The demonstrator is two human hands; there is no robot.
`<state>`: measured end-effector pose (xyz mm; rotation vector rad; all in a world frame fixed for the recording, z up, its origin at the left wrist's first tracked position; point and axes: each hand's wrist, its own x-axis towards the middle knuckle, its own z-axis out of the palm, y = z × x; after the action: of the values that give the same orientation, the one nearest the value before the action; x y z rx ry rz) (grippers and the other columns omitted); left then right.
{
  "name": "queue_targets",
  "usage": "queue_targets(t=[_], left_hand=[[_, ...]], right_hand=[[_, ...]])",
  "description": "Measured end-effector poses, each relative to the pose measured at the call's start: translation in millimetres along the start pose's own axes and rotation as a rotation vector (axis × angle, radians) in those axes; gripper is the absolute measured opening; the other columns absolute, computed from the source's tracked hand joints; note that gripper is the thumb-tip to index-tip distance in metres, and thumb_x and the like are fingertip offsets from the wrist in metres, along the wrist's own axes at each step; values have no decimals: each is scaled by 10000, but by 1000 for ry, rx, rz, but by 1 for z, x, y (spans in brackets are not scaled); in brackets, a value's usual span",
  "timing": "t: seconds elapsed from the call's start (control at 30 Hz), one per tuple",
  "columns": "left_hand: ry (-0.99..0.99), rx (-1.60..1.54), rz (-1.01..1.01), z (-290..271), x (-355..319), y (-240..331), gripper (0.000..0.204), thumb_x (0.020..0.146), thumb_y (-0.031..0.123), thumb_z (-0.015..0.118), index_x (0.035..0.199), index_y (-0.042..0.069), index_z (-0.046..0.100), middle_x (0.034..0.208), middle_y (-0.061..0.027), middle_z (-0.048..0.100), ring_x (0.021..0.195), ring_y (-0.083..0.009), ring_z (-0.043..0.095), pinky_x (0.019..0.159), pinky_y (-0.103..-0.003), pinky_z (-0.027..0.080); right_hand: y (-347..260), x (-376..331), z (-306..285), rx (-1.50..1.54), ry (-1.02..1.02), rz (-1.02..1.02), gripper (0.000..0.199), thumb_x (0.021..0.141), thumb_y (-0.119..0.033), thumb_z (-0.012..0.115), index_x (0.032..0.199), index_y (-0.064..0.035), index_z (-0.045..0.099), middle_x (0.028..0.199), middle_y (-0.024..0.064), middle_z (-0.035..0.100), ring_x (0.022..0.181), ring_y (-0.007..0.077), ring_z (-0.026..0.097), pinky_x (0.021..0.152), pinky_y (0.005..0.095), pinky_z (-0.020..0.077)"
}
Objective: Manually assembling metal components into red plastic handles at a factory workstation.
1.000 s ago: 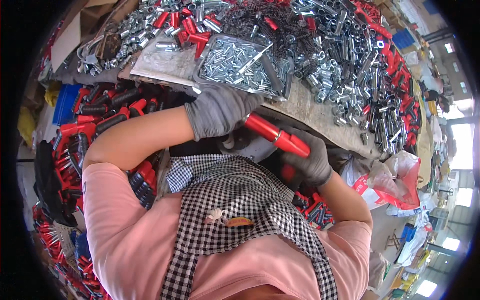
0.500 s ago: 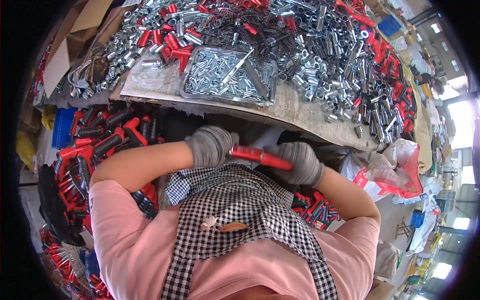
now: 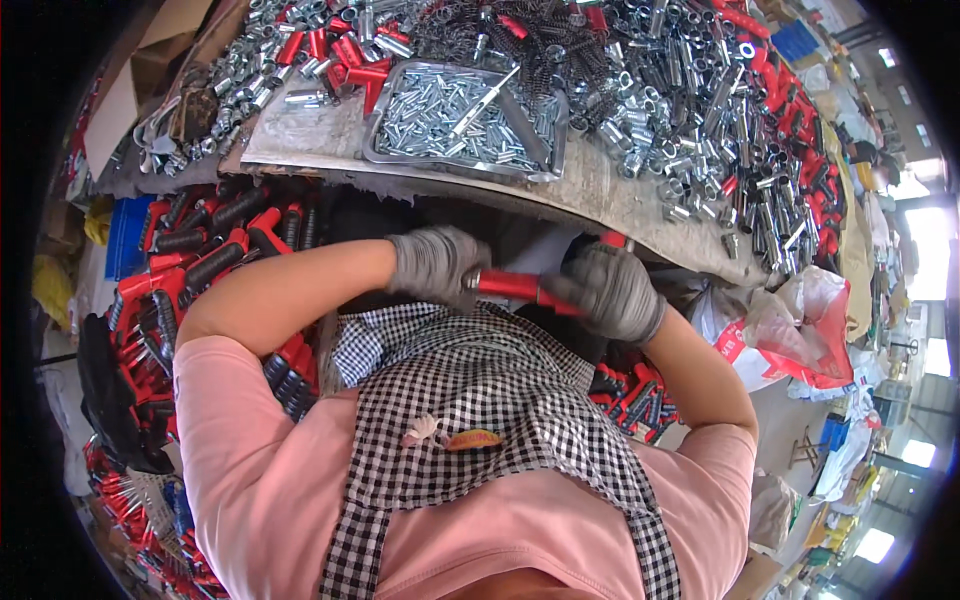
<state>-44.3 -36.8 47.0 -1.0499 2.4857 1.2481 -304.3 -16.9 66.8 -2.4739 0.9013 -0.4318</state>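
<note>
In front of my apron, both gloved hands grip a red tubular tool part with a bare metal end on its left. My left hand, in a grey glove, is closed around that metal end. Closed over the tube's right portion is my right hand, also gloved in grey and slightly smeared by motion. A red piece shows just above the right hand; whether it belongs to the same tool I cannot tell. The fingers hide much of the part.
Beyond my hands, a worktable edge carries a metal tray of small pins, dark springs, and heaps of metal sleeves. Red tools with black grips are piled at left. Plastic bags stand at right.
My right hand has turned on the red tubular part and moved slightly up and right. A red piece now shows above it. The left hand still grips its end, slightly higher.
</note>
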Motion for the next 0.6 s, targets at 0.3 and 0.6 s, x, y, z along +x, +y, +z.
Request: queue_targets(t=[0.3,0.6], left_hand=[[763,843,124,12,1,0,329,789,347,593,897,39,550,587,-151,550,586,-271,594,558,-437,475],[335,641,-153,13,1,5,313,773,356,625,812,48,582,655,-123,629,602,-247,624,562,-390,490]], right_hand=[[3,-10,15,786,-5,567,354,698,-104,674,1033,-20,600,748,46,583,659,206,582,678,344,507],[4,-15,41,914,-42,594,327,680,-41,651,1006,-40,623,771,46,624,690,202,611,711,324,513]])
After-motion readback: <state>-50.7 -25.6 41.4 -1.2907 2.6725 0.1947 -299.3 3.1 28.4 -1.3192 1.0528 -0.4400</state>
